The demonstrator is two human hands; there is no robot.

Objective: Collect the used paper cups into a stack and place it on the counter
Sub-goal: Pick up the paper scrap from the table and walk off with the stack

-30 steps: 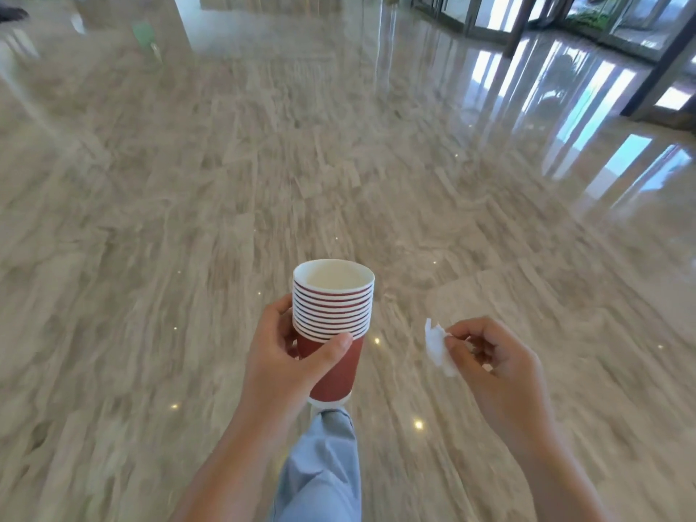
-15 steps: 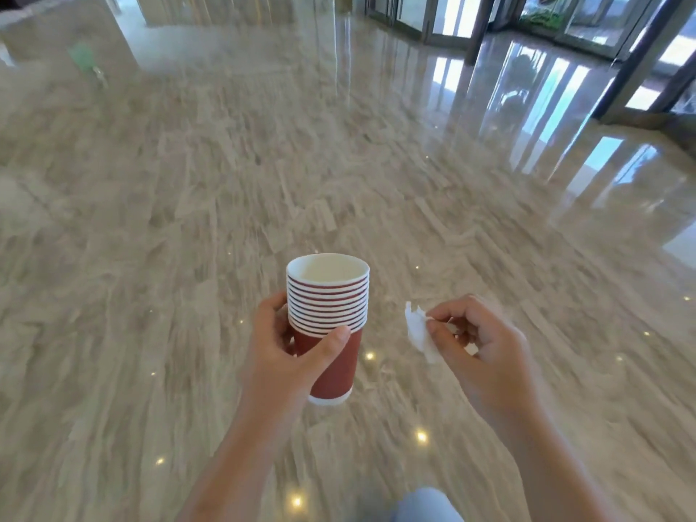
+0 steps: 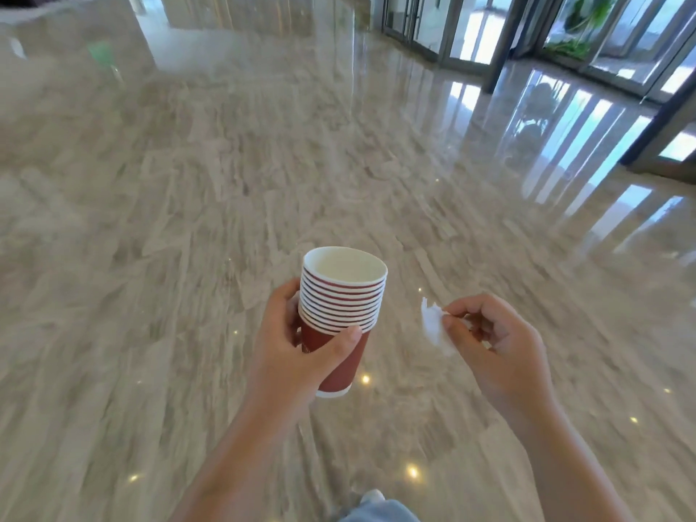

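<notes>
A stack of several red paper cups with white rims stands upright in my left hand, which grips it around the lower cup, thumb across the front. The top cup's white inside looks empty. To the right, at about the same height, my right hand pinches a small crumpled piece of white tissue between thumb and forefinger. The two hands are a short gap apart. No counter is in view.
A polished beige marble floor spreads out ahead, with ceiling lights mirrored in it. Glass doors with dark frames line the far right. A pale green reflection shows at far left. My trouser leg and shoe show at the bottom.
The view has swung left and forward over the floor, bringing the glass doors closer. Both hands keep their holds and their spacing; my leg has dropped toward the bottom edge.
</notes>
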